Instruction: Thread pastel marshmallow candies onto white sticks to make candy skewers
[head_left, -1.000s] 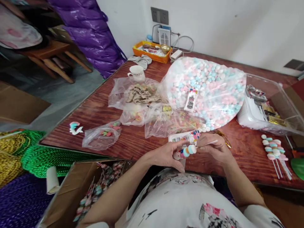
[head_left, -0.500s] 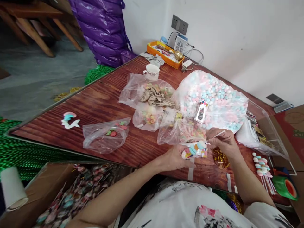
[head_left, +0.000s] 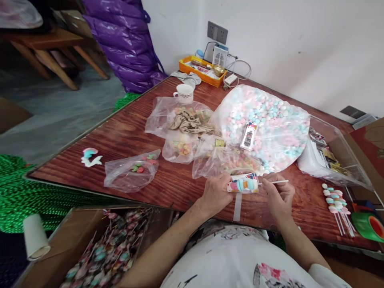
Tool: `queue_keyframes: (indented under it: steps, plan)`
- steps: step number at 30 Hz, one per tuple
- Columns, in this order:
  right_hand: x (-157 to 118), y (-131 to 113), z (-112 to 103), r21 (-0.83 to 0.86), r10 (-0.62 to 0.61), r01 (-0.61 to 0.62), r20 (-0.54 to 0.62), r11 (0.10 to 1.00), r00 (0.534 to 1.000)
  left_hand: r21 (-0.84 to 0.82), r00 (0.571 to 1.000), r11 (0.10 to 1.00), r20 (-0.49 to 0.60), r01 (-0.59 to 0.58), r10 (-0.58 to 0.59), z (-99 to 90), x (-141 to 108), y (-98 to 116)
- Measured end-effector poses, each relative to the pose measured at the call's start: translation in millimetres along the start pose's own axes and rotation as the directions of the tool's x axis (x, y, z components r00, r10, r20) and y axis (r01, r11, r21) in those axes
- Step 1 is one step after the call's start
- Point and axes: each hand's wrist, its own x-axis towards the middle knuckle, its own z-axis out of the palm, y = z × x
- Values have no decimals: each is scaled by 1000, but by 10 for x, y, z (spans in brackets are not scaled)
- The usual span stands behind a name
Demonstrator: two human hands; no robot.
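My left hand (head_left: 216, 193) is closed on the left end of a small printed clear bag (head_left: 231, 186) with a marshmallow lollipop (head_left: 244, 185) in it, blue, orange and white pieces in a row. The lollipop's white stick (head_left: 280, 182) points right, out of the bag. My right hand (head_left: 277, 194) pinches around the stick near the bag's mouth; whether a tie is there cannot be made out. Just beyond the hands lies a big clear bag of pastel marshmallows (head_left: 270, 120), with a stack of printed small bags (head_left: 248, 137) on it.
Several clear candy bags (head_left: 180, 148) and a brown cloth (head_left: 190, 122) lie mid-table. At right are finished-looking marshmallow sticks (head_left: 335, 202), green tape (head_left: 367, 226) and a clear plastic bin (head_left: 330, 160). A cup (head_left: 184, 93) stands behind. Lower left, a carton (head_left: 63, 232) holds many lollipops.
The stick, tilted up before, now lies nearly level, with my right hand lower around it. My left hand has turned the bag more sideways. The gold strips beneath my right hand no longer show.
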Motion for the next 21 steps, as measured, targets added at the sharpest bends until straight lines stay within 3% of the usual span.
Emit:
queue_keyframes:
  steps: [3,7,9,11,13,15,18,19,21]
  plan:
    - [-83,68,-158,58,14,-6,-128,998,992,32,999,999,-38,-36,38,115,89,135]
    - [-150,178,-316,118,30,-2,-241,993,970,6,998,998,-5,-56,56,222,205,277]
    - [-173,202,-376,120,-20,44,-188,992,982,-56,999,998,51,4,-1,252,252,309]
    - [-181,196,-442,103,-104,110,-57,989,993,-160,981,982,178,102,-73,266,292,317]
    - [-163,167,-525,66,-180,175,91,982,979,-296,923,930,372,217,-97,265,325,311]
    - [-114,128,-616,34,-227,226,219,974,949,-396,826,849,558,350,-80,254,353,306]
    - [-6,83,-715,19,-231,241,370,970,900,-416,699,767,713,489,-59,232,394,320]
    - [30,79,-730,13,-215,228,391,974,895,-410,683,765,729,496,-52,226,409,332]
    - [84,89,-730,-18,-164,183,366,983,916,-399,693,797,720,453,-33,218,443,359]
